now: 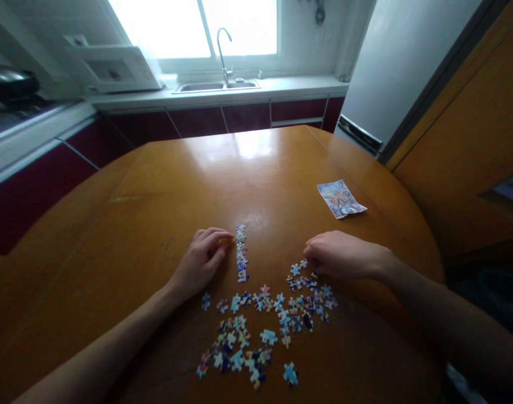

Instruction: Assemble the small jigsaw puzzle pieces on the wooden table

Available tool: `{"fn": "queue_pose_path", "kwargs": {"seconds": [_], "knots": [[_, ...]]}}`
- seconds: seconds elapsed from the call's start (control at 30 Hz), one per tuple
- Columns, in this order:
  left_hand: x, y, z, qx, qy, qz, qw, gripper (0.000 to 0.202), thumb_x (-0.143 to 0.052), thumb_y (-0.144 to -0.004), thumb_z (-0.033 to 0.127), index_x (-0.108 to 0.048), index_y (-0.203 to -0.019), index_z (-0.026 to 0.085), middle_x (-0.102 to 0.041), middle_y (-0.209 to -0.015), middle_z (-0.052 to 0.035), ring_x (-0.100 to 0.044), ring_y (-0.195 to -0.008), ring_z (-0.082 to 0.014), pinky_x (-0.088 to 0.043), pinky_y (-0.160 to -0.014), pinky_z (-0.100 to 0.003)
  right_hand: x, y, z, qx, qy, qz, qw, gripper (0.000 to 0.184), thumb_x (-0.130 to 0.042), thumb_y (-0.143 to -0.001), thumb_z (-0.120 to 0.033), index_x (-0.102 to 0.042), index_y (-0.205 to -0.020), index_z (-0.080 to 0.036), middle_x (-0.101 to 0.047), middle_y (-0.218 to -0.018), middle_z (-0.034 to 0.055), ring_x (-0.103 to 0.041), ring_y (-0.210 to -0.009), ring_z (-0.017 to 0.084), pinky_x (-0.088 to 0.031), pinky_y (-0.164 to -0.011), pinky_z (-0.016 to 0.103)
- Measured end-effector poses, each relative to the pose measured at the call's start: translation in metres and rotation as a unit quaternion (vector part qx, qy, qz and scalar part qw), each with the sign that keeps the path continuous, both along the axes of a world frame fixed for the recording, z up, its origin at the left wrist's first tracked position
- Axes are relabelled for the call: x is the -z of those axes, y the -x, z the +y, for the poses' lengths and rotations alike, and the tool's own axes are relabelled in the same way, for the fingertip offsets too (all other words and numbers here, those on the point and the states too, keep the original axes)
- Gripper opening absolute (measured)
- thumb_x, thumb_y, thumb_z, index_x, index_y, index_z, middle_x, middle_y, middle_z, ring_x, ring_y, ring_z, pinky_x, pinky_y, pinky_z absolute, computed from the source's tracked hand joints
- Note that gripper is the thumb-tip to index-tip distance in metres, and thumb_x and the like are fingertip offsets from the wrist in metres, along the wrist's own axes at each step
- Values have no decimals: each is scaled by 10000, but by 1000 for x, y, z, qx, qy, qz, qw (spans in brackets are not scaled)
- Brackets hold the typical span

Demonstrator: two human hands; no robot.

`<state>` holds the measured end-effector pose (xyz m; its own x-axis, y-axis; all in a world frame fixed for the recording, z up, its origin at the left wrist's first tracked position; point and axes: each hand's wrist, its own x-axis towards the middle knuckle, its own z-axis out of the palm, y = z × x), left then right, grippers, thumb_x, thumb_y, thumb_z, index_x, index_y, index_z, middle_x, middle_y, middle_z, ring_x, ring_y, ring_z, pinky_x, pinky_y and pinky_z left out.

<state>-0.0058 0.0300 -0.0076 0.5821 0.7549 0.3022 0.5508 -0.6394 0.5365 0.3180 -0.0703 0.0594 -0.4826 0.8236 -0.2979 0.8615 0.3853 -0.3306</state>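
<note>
A narrow upright strip of joined jigsaw pieces (241,253) lies on the table in front of me. My left hand (202,255) rests just left of it, fingers loosely bent and apart, the fingertips close to the strip's upper part. Over on the right, my right hand (338,253) is curled, knuckles up, at the upper right edge of the loose jigsaw pieces (296,317). Its fingertips point down beside a few pieces and are hidden, so anything between them cannot be made out. More loose pieces (237,359) spread toward me in the lower middle.
A creased, printed picture sheet (341,199) lies beyond my right hand. The wooden table (176,185) has a rounded edge. Behind it stand a counter with a sink (216,86) and tap, a white microwave (113,68) and a fridge (394,73).
</note>
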Motion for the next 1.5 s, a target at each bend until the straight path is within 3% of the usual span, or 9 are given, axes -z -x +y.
{"fn": "queue_pose_path", "kwargs": {"seconds": [0.43, 0.67, 0.9, 1.13, 1.27, 1.5], "knots": [[2, 2, 2, 6, -3, 8, 1000, 192, -500, -948, 209, -643, -1076, 215, -648, -1093, -60, -531, -1065, -248, -449, -933, -428, -14, -15, -1, 30, 7, 10, 999, 135, -632, -771, -101, -711, -736, -204, -731, -814, 54, -648, -739, 198, -402, -645, 291], [0, 1, 1, 4, -5, 3, 1000, 190, -498, -954, 236, -655, -1059, 213, -659, -1073, -64, -542, -1042, -248, -457, -922, -425, -1, -3, -3, 1, -10, -11, 1000, 68, -690, -769, -140, -720, -749, -198, -736, -817, 76, -660, -738, 210, -395, -627, 291], [-3, -1, -1, 5, 1, 0, 1000, 190, -495, -951, 226, -659, -1046, 209, -661, -1063, -60, -547, -1031, -245, -460, -917, -419, -1, -1, -6, -22, -8, -7, 1000, 95, -624, -805, -141, -692, -755, -186, -720, -828, 82, -643, -735, 200, -395, -634, 288], [0, 0, -1, 2, 3, 3, 1000, 197, -501, -942, 207, -655, -1064, 214, -657, -1085, -63, -542, -1056, -245, -460, -941, -424, -5, -12, 4, -1, 56, 109, 993, 98, -615, -777, -110, -657, -734, -188, -671, -742, 12, -561, -653, 138, -380, -597, 254], [1, 0, -1, 7, 0, -2, 1000, 206, -499, -937, 179, -658, -1061, 220, -659, -1087, -58, -539, -1057, -243, -454, -954, -435, 0, -19, 19, 56, 73, 227, 969, 68, -626, -809, -148, -690, -822, -169, -671, -751, 8, -571, -663, 128, -433, -607, 238], [1, -1, -3, 1, -18, -1, 1000, 212, -508, -930, 180, -667, -1064, 221, -661, -1118, -60, -525, -1077, -252, -447, -967, -446, 17, -21, 39, 142, 101, 344, 923, 147, -706, -794, -257, -740, -875, -139, -732, -792, 46, -623, -688, 133, -481, -633, 252]]}}
